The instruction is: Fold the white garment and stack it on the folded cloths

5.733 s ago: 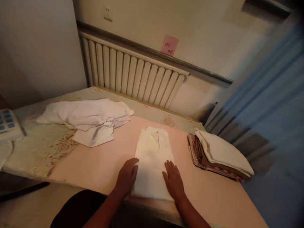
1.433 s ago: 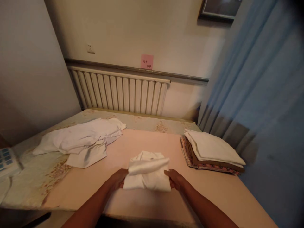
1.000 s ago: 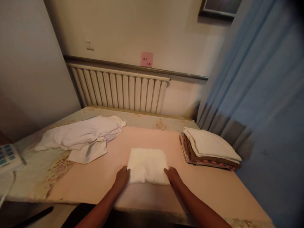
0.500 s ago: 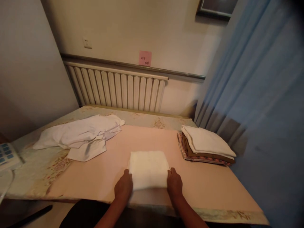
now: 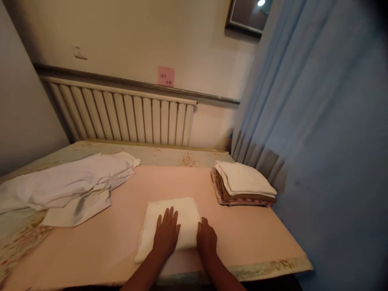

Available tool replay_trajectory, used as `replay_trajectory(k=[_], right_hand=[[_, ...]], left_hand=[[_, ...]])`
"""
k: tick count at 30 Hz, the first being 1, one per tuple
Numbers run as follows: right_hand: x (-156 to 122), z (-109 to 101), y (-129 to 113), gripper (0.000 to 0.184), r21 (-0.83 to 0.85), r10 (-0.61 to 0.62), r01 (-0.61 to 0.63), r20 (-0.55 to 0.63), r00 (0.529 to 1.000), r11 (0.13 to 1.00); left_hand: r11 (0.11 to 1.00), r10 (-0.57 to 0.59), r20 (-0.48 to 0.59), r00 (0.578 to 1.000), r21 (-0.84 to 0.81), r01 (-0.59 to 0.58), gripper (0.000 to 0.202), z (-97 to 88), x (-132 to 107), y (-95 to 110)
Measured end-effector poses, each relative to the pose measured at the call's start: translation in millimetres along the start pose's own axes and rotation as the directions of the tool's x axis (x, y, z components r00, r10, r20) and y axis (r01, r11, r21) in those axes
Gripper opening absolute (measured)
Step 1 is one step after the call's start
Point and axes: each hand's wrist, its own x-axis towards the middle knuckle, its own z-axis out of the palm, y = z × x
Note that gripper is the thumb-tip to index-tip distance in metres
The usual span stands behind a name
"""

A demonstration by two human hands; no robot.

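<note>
A white folded cloth (image 5: pixel 186 214) lies on the pink table cover (image 5: pixel 169 180) near the front edge. My left hand (image 5: pixel 167 232) rests flat on top of it, fingers stretched forward and slightly apart. At the cloth's right edge, my right hand (image 5: pixel 207 237) is closed, with the thumb on top and the other fingers curled, gripping that edge. Whether the cloth is a towel or a garment I cannot tell.
A stack of folded cloths (image 5: pixel 247 182), white on top of brown and patterned ones, sits at the right. Crumpled white clothing (image 5: pixel 75 182) lies at the left. Behind the table is a radiator (image 5: pixel 130 117); a blue curtain (image 5: pixel 318 141) hangs along the right side.
My left hand has let go of the cloth's left edge and moved onto its top, opening flat. My right hand stays at the right edge. The view has turned right.
</note>
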Motion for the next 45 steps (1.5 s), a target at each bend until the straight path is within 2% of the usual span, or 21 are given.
replay_trajectory(k=[5, 10, 14, 17, 20, 22, 24, 26, 28, 30, 32, 35, 40, 45], right_hand=[[0.6, 3.5, 2.4, 0.035, 0.063, 0.014, -0.013, -0.01, 1.0, 0.998], [0.4, 5.4, 5.2, 0.038, 0.096, 0.02, -0.02, -0.004, 1.0, 0.995], [-1.5, 7.1, 14.6, 0.038, 0.122, 0.026, -0.023, -0.021, 0.999, 0.992], [-1.4, 1.2, 21.5, 0.039, 0.176, 0.046, -0.023, -0.131, 0.99, 0.984], [1.0, -7.3, 14.5, 0.04, 0.254, 0.009, 0.084, -0.343, 0.939, 0.963], [2.3, -7.8, -1.2, 0.04, 0.272, -0.124, 0.253, -0.417, 0.9, 0.928], [2.7, -0.9, -21.9, 0.04, 0.255, -0.307, 0.442, -0.435, 0.847, 0.86], [3.5, 12.4, -40.7, 0.04, 0.207, -0.478, 0.595, -0.423, 0.77, 0.776], [6.2, 27.9, -51.5, 0.04, 0.133, -0.606, 0.697, -0.398, 0.689, 0.705], [10.9, 41.5, -52.5, 0.04, 0.059, -0.676, 0.739, -0.36, 0.643, 0.671], [16.4, 51.0, -46.7, 0.038, 0.01, -0.688, 0.728, -0.319, 0.652, 0.685], [21.9, 57.4, -35.3, 0.038, -0.033, -0.662, 0.681, -0.271, 0.699, 0.732], [22.2, 57.3, -27.5, 0.037, -0.08, -0.613, 0.612, -0.222, 0.758, 0.787], [20.9, 52.4, -27.9, 0.038, -0.068, -0.581, 0.58, -0.202, 0.788, 0.811]], left_hand=[[0.999, 0.044, -0.031, 0.999, 0.022, -0.043, 0.047, 14.1, -2.7, -9.6], [0.999, 0.048, -0.064, 0.997, 0.022, -0.047, 0.047, 12.9, -3.2, -8.9], [1.0, 0.028, -0.043, 0.999, 0.004, -0.028, 0.047, 9.7, -3.2, -6.2], [1.0, 0.027, -0.034, 0.999, 0.007, -0.027, 0.047, 8.1, -4.0, -5.1], [0.999, 0.03, -0.029, 0.999, 0.027, -0.029, 0.047, 7.4, -4.7, -4.3], [0.999, 0.018, -0.016, 1.0, 0.04, -0.017, 0.048, 6.7, -5.2, -4.0], [0.998, 0.011, 0.006, 1.0, 0.054, -0.011, 0.048, 5.4, -6.1, -4.0], [0.997, 0.018, 0.034, 0.999, 0.07, -0.021, 0.05, 3.8, -7.2, -4.3], [0.996, 0.03, 0.059, 0.998, 0.088, -0.035, 0.052, 2.4, -8.3, -4.4], [0.994, 0.018, 0.071, 0.997, 0.104, -0.025, 0.052, 1.7, -8.6, -4.0], [0.993, -0.005, 0.068, 0.998, 0.115, -0.003, 0.049, 1.8, -8.1, -2.8], [0.993, -0.017, 0.038, 0.999, 0.113, 0.013, 0.047, 2.2, -6.8, -1.0], [0.995, -0.018, -0.005, 1.0, 0.097, 0.018, 0.046, 0.8, -7.8, -6.2], [0.991, -0.051, 0.014, 0.999, 0.123, 0.049, 0.049, -3.0, -10.7, -21.5]])
